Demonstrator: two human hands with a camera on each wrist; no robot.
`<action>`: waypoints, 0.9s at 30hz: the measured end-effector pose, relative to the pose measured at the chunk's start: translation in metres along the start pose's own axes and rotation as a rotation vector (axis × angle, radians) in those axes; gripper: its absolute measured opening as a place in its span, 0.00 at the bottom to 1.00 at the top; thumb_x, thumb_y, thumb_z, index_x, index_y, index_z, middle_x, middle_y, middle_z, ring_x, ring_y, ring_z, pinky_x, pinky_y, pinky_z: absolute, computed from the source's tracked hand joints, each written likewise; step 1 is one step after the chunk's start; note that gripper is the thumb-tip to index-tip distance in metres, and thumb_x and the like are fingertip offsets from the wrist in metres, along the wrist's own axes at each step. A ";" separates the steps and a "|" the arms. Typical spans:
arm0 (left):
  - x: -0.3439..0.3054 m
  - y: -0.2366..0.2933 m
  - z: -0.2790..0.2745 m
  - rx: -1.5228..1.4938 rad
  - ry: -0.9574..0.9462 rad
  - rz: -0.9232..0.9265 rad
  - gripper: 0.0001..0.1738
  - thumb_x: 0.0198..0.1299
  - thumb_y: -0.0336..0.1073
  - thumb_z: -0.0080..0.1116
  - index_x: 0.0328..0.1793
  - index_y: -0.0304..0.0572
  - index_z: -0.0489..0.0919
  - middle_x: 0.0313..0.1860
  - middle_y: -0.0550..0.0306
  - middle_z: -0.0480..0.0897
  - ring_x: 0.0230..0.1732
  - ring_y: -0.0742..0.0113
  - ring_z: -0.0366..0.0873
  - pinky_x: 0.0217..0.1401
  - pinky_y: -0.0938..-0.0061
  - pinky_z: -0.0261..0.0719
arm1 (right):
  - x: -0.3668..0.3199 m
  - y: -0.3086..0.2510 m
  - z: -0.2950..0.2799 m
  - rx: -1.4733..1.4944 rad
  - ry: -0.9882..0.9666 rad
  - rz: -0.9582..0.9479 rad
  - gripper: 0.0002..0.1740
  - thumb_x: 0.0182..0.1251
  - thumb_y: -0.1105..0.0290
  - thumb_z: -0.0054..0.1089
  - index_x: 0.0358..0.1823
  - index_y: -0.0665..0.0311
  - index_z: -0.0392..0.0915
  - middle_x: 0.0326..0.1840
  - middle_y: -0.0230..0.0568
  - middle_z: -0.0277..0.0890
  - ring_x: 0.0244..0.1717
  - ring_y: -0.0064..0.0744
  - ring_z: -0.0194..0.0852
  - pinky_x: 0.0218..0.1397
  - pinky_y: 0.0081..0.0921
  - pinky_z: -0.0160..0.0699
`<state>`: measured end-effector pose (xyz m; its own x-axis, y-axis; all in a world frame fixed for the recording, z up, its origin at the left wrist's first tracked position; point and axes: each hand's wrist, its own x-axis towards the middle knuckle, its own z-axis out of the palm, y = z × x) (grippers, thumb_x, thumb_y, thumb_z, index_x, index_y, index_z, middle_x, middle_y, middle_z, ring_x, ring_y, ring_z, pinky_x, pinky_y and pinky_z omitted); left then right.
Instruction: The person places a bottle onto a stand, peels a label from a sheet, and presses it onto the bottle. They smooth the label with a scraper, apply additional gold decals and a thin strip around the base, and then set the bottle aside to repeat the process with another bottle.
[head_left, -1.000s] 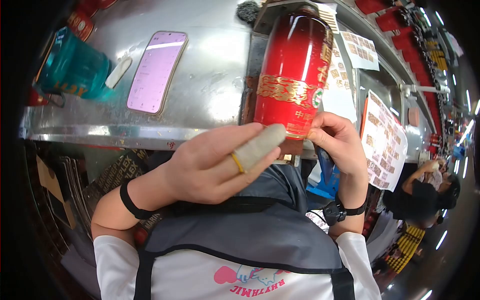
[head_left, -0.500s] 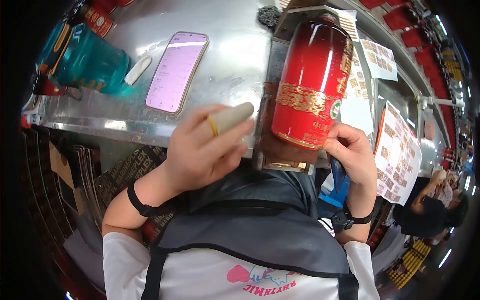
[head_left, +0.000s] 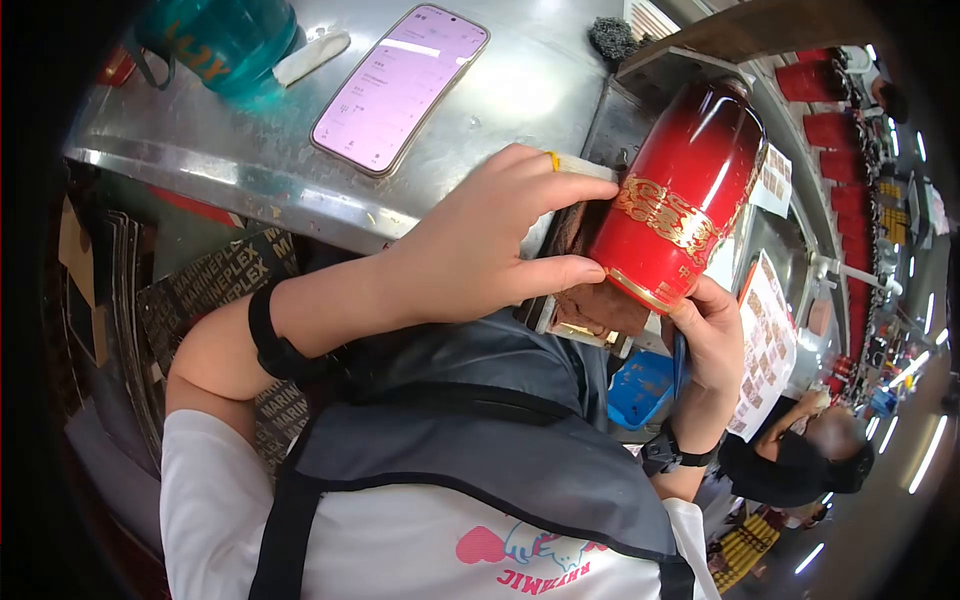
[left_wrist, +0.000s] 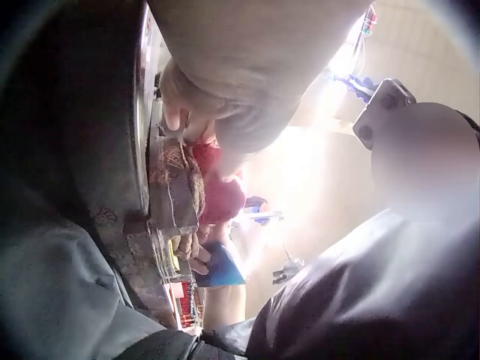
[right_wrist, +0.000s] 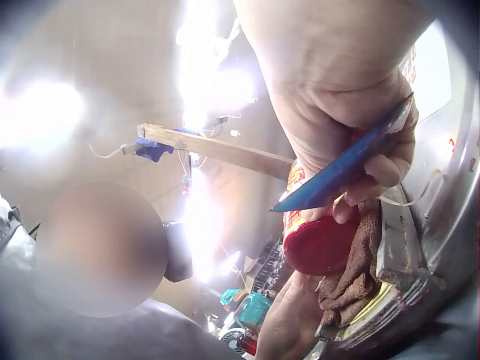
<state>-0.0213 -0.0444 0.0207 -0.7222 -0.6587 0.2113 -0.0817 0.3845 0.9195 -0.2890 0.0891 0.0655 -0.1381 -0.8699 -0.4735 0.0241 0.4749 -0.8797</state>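
A glossy red bottle [head_left: 675, 165] with gold scrollwork lies tilted over a brown cloth [head_left: 605, 308], its base toward the person. My left hand [head_left: 470, 235] grips its left side, thumb at the base rim and index finger at the gold band. A pale finger cot [head_left: 580, 163] with a yellow band covers one of its fingers. At the right of the base, my right hand [head_left: 712, 335] has its thumb against the rim. Curled fingers of that hand also hold a flat blue scraper [right_wrist: 337, 171], which slants across the palm in the right wrist view.
A phone [head_left: 400, 90] with a lit screen lies on the metal table [head_left: 250, 160], near a teal jug [head_left: 220, 45] and a white stick-like piece [head_left: 310, 58]. Printed sheets [head_left: 765, 350] stand at the right. Below is a blue tray [head_left: 640, 390]. Another person [head_left: 800, 450] sits further right.
My left hand came away from the bottle half a second ago and is now back on its left side. The bottle leans further right in the view; the right hand stays at its base.
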 end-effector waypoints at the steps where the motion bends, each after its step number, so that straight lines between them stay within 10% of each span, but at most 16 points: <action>1: 0.001 -0.001 0.000 -0.010 -0.003 0.006 0.32 0.59 0.41 0.71 0.70 0.43 0.76 0.57 0.50 0.80 0.59 0.54 0.71 0.65 0.62 0.67 | 0.000 0.000 -0.001 -0.011 -0.005 0.004 0.06 0.68 0.73 0.69 0.41 0.66 0.82 0.38 0.29 0.83 0.34 0.13 0.74 0.36 0.15 0.72; 27: 0.005 -0.009 0.007 -0.215 0.031 -0.096 0.28 0.61 0.40 0.70 0.65 0.38 0.78 0.61 0.49 0.81 0.64 0.58 0.77 0.68 0.62 0.74 | 0.001 -0.005 0.006 0.008 0.011 -0.002 0.10 0.66 0.70 0.72 0.45 0.65 0.84 0.37 0.30 0.84 0.29 0.13 0.74 0.30 0.13 0.70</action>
<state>-0.0292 -0.0467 0.0110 -0.6962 -0.7067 0.1261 0.0014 0.1743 0.9847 -0.2834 0.0854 0.0689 -0.1490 -0.8693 -0.4713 0.0314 0.4722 -0.8809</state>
